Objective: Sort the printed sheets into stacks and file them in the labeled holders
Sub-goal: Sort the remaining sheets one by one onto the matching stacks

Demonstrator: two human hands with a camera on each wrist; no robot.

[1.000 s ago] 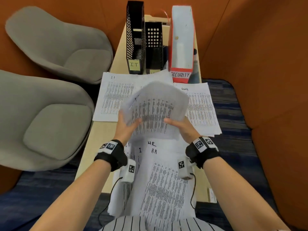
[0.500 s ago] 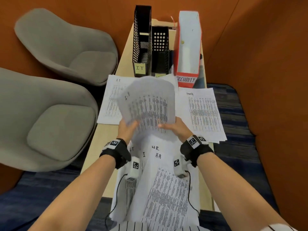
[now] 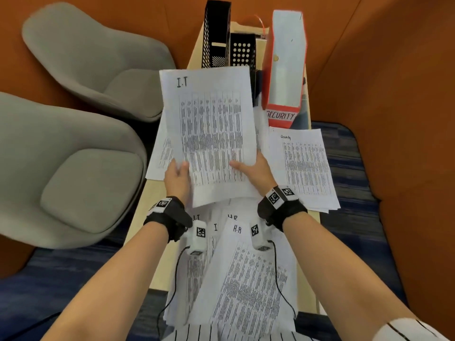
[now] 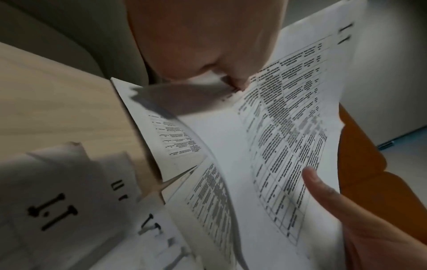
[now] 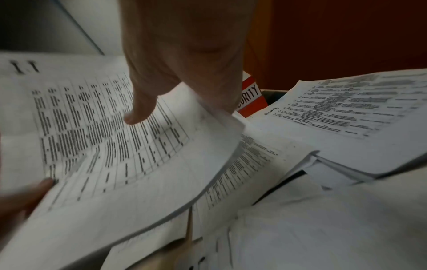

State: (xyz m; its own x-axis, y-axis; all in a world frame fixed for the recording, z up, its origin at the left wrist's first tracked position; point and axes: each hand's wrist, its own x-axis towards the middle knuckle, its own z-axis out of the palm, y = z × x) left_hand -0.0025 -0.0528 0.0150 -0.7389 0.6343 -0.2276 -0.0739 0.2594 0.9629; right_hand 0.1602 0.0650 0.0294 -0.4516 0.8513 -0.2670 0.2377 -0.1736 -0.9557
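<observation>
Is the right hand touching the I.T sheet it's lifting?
Touching. The right wrist view shows the right hand with its thumb pressed on the I.T sheet and its fingers behind the sheet's edge.

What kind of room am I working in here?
Probably an office nook or meeting booth: a narrow desk with labelled file holders, two grey lounge chairs, orange padded walls and blue carpet.
</observation>
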